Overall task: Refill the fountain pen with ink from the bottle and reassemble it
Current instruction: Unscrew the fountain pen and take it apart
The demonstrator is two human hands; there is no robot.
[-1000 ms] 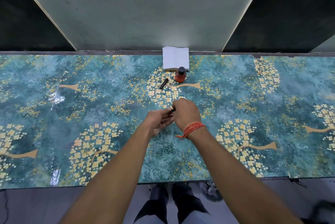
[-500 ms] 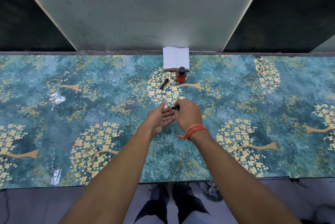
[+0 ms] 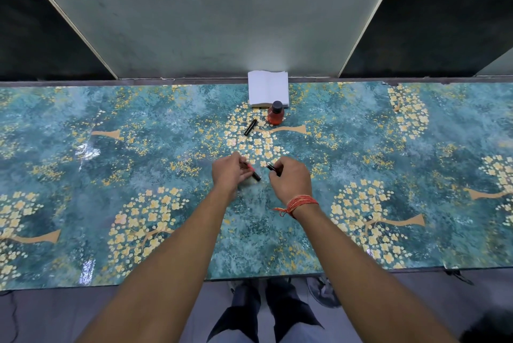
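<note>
Over a glossy teal tabletop printed with yellow blossom trees (image 3: pixel 361 165), the left hand (image 3: pixel 229 173) pinches a short black pen section with a reddish ink tube (image 3: pixel 252 171), its long axis slanting down to the right, while the right hand (image 3: pixel 291 180) pinches a black barrel piece (image 3: pixel 273 169) just apart from it. Keeping both halves level and separated should prevent drips. Farther back lie a black pen cap (image 3: pixel 250 127), tilted up to the right, a capped orange ink bottle (image 3: pixel 275 113) and a white notepad (image 3: pixel 268 89).
</note>
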